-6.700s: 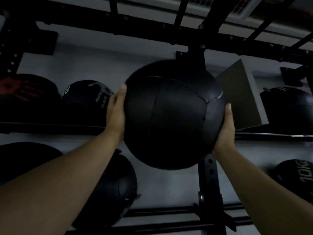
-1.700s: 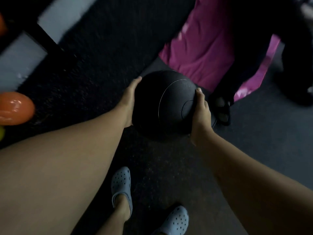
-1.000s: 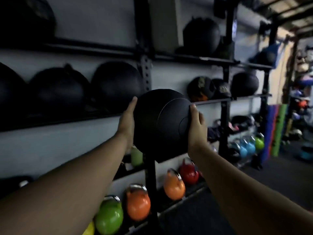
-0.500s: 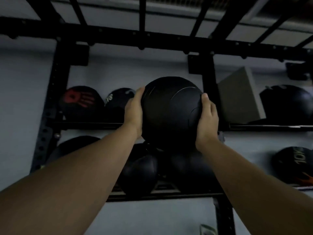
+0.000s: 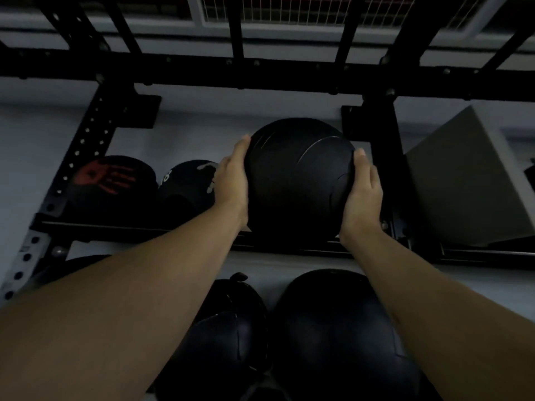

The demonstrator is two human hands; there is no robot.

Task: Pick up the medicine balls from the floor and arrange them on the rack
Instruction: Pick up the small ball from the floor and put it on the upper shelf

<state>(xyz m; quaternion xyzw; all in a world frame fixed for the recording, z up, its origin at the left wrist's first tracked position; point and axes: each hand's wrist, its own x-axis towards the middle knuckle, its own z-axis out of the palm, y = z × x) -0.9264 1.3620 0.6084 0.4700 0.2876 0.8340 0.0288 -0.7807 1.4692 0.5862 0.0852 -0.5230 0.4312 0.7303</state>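
Observation:
I hold a black medicine ball (image 5: 298,180) between both palms, raised to the upper shelf (image 5: 139,227) of the black rack. My left hand (image 5: 233,183) presses its left side and my right hand (image 5: 363,192) its right side. The ball's underside sits at the level of the shelf rail; whether it rests on it I cannot tell. To its left on that shelf stand a ball with a red handprint (image 5: 110,180) and a ball with white markings (image 5: 189,183).
A rack upright (image 5: 379,157) stands right beside the held ball, with a grey box (image 5: 463,180) beyond it. Two large dark balls (image 5: 341,337) (image 5: 231,337) fill the shelf below. A black crossbeam (image 5: 260,76) runs overhead.
The ball went from the floor up to the rack. In the last half second it rose and moved forward onto the top shelf level, right of the white-marked ball.

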